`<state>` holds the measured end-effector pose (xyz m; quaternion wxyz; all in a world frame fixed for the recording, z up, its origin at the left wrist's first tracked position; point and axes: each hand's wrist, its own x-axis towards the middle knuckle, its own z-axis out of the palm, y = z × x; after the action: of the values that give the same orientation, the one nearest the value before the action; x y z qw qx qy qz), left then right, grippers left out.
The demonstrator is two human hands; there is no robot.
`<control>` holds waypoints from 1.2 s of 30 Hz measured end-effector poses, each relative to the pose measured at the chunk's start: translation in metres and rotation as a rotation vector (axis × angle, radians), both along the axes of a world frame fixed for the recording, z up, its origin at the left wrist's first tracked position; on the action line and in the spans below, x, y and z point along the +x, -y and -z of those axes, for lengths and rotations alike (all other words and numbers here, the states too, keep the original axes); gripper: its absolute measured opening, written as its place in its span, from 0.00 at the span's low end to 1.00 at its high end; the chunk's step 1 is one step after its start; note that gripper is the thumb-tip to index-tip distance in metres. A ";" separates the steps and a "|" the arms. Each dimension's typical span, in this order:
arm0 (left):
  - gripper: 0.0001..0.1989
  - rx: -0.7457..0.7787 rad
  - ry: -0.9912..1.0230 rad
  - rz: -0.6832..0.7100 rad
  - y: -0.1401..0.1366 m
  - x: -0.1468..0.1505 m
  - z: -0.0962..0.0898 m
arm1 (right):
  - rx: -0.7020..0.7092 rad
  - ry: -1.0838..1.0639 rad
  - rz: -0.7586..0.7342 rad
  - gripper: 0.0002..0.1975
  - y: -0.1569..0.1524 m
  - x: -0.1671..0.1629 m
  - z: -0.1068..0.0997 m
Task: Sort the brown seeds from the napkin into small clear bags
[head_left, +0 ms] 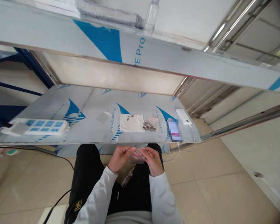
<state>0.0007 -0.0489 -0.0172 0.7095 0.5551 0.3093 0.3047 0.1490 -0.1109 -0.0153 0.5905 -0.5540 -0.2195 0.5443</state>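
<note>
The left grip (121,159) and right grip (152,160), fingertips closed, pinch a small clear plastic bag (137,157); beyond them, a white square sheet (133,123) lies on the film-covered desk (95,133).

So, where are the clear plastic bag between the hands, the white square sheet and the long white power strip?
Clear plastic bag (137,158), head view: lower part.
White square sheet (131,125), head view: middle.
Long white power strip (44,126), head view: top face.
</note>
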 end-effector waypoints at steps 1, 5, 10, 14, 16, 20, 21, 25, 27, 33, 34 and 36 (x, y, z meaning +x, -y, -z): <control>0.17 0.007 0.002 -0.003 -0.002 -0.003 -0.001 | -0.008 0.031 -0.029 0.14 -0.002 -0.001 -0.001; 0.17 0.080 -0.054 -0.039 -0.011 -0.010 -0.010 | 0.012 0.158 -0.127 0.15 -0.015 -0.001 -0.012; 0.27 0.291 -0.331 -0.286 -0.052 -0.025 0.003 | 0.021 0.327 -0.118 0.20 -0.058 0.040 -0.024; 0.23 0.534 -0.771 -0.702 -0.116 -0.050 0.030 | -0.097 0.861 0.156 0.20 -0.111 0.105 -0.013; 0.24 0.643 -0.975 -0.799 -0.144 -0.060 0.041 | -0.147 0.982 0.221 0.18 -0.129 0.131 -0.004; 0.23 0.719 -1.214 -0.656 -0.169 -0.070 0.055 | -0.142 1.143 0.336 0.21 -0.137 0.151 0.006; 0.18 0.728 -1.226 -0.635 -0.170 -0.071 0.056 | -0.126 1.182 0.364 0.23 -0.133 0.150 0.008; 0.14 0.776 -1.222 -0.661 -0.160 -0.071 0.056 | 0.075 1.333 0.374 0.23 -0.108 0.125 0.006; 0.16 0.804 -1.213 -0.691 -0.148 -0.067 0.052 | 0.179 1.291 0.321 0.20 -0.094 0.097 0.001; 0.13 0.978 -0.803 -0.862 -0.075 -0.030 0.036 | 0.209 0.666 -0.052 0.20 -0.082 -0.013 -0.018; 0.12 0.979 -0.744 -0.835 -0.061 -0.023 0.034 | 0.208 0.619 -0.068 0.21 -0.085 -0.025 -0.018; 0.11 0.931 -0.650 -0.793 -0.036 -0.010 0.027 | 0.215 0.615 -0.056 0.19 -0.090 -0.038 -0.016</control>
<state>-0.0096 -0.0124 -0.0444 0.1040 0.7100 0.5227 0.4603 0.1106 -0.0210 0.0011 0.5363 -0.6205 -0.4592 0.3413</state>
